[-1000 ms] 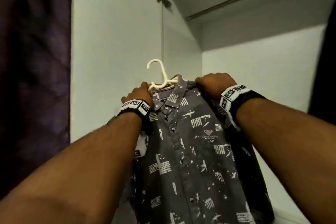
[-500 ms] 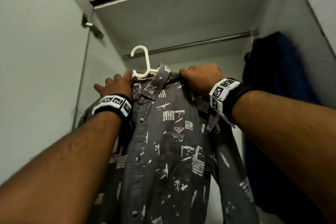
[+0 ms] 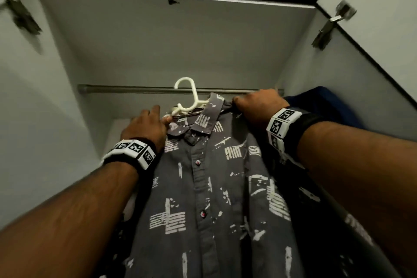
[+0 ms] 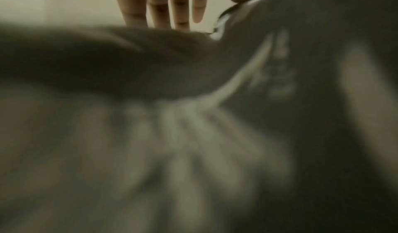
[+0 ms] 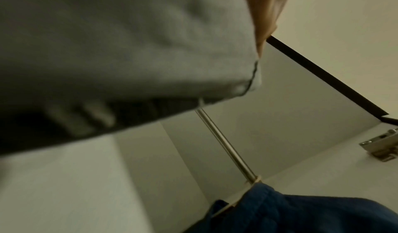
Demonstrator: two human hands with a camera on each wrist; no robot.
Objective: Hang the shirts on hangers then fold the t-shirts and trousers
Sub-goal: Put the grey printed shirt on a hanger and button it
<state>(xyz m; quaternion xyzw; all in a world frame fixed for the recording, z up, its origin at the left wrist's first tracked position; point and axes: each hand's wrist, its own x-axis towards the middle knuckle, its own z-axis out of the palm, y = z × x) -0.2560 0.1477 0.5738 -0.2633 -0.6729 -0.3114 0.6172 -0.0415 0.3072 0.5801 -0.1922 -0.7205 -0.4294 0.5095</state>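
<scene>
My left hand (image 3: pixel 146 126) is raised in front of me at the left shoulder of a grey shirt (image 3: pixel 209 187). Its fingers (image 4: pixel 157 6) lie nearly straight over the cloth, while the thumb pinches the collar edge against the base of a hanger (image 3: pixel 188 99). My right hand (image 3: pixel 259 106) is at the shirt's other shoulder, fingers curled over the top and gripping the cloth; the wrist view shows little more than cloth and the side of the hand.

The shirt hangs between my two hands, front towards me, buttoned, its length falling straight down. It is soft woven cloth, dark grey with blocky white printed marks and a stiff folded collar. The hanger is smooth cream plastic, its open hook standing up above the collar, nearer my left hand.

The rail (image 3: pixel 135 89), a thin round metal bar, runs left to right across the wardrobe (image 3: pixel 158 40), just beyond and level with the hook. From here the hook overlaps the rail, but I cannot tell whether it has caught it. I judge the next move is to lift the hook over the rail and let it settle.

To the far right, a dark blue garment (image 3: pixel 334 106) already hangs from the same rail, close to my right hand. The wardrobe walls are plain, pale and smooth, with metal hinges (image 3: pixel 327 29) at the doors.
</scene>
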